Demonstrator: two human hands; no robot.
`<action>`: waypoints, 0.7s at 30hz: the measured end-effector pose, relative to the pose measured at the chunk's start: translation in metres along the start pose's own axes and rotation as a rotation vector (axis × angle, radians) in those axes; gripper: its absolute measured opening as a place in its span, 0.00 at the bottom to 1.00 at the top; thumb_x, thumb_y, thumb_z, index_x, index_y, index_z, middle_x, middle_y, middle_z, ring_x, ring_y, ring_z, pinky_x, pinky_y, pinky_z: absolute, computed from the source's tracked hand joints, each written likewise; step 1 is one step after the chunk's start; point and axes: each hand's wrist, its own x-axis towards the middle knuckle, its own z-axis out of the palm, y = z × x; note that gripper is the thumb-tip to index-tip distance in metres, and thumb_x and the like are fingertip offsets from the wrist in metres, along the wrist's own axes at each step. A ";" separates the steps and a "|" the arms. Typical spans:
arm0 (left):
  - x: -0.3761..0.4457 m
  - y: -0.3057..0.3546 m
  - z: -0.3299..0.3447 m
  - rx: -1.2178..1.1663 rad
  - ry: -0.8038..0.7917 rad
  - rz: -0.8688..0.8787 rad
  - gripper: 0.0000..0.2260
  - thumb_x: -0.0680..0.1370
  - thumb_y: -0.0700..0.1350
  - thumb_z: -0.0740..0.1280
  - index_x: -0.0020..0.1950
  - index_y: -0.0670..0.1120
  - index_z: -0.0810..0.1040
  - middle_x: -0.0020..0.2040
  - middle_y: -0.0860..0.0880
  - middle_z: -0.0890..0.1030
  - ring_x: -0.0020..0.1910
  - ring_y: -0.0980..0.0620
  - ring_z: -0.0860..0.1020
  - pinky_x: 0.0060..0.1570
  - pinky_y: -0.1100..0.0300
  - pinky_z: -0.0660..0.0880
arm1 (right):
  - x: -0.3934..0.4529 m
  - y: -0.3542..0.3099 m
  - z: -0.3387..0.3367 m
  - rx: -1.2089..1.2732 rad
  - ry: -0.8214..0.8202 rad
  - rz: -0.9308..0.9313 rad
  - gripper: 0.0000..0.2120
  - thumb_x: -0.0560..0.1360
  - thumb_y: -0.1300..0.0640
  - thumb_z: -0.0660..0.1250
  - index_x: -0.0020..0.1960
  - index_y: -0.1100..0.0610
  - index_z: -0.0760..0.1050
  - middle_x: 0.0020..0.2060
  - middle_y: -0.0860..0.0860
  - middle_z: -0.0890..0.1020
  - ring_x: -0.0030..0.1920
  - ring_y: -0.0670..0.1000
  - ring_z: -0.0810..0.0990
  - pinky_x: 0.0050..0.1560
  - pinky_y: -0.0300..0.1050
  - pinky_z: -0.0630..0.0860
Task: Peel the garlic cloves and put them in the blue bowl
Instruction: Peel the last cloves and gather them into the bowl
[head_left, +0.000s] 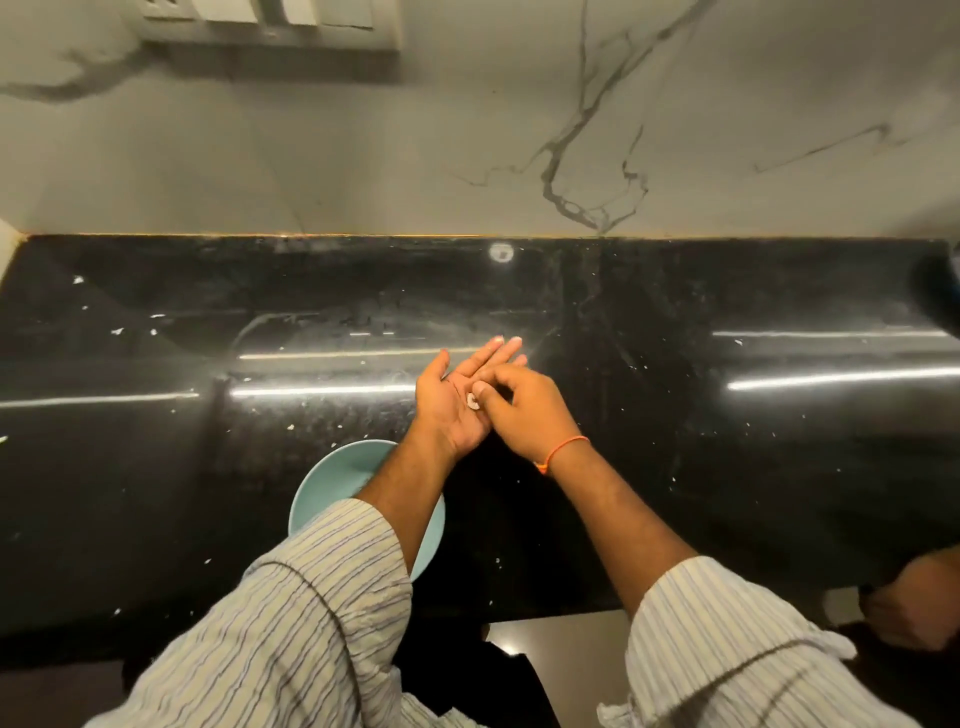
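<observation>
Right hand (519, 410) fingers pinch a garlic clove (473, 401) on the flat, open-fingered left hand (457, 402).

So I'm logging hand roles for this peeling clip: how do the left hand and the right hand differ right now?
The left hand lies palm up with fingers straight, a flat tray under the garlic clove; the right hand is knuckles up with fingers curled, pinching at that clove. The right wrist wears an orange thread; the left wrist is bare. The left forearm crosses over the blue bowl; the right does not. Both hover above the black counter in striped sleeves.
</observation>
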 end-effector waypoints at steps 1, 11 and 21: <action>-0.006 0.006 0.000 -0.061 -0.027 0.046 0.33 0.87 0.59 0.46 0.71 0.33 0.75 0.69 0.33 0.79 0.72 0.33 0.74 0.67 0.41 0.73 | 0.001 -0.011 0.009 -0.004 0.004 -0.020 0.06 0.80 0.58 0.71 0.54 0.55 0.86 0.50 0.53 0.88 0.50 0.51 0.84 0.51 0.44 0.76; -0.130 0.098 -0.046 -0.435 -0.207 0.544 0.31 0.86 0.57 0.49 0.70 0.34 0.78 0.70 0.35 0.79 0.70 0.33 0.78 0.74 0.39 0.70 | -0.021 -0.130 0.114 0.438 0.124 -0.174 0.10 0.80 0.58 0.70 0.60 0.51 0.82 0.56 0.47 0.85 0.58 0.46 0.84 0.61 0.51 0.82; -0.363 0.134 -0.199 -0.599 0.121 1.157 0.31 0.84 0.57 0.49 0.74 0.36 0.73 0.75 0.37 0.75 0.75 0.40 0.73 0.73 0.44 0.73 | -0.165 -0.260 0.329 0.913 -0.519 0.027 0.16 0.88 0.58 0.57 0.73 0.59 0.75 0.69 0.53 0.81 0.71 0.49 0.79 0.72 0.45 0.74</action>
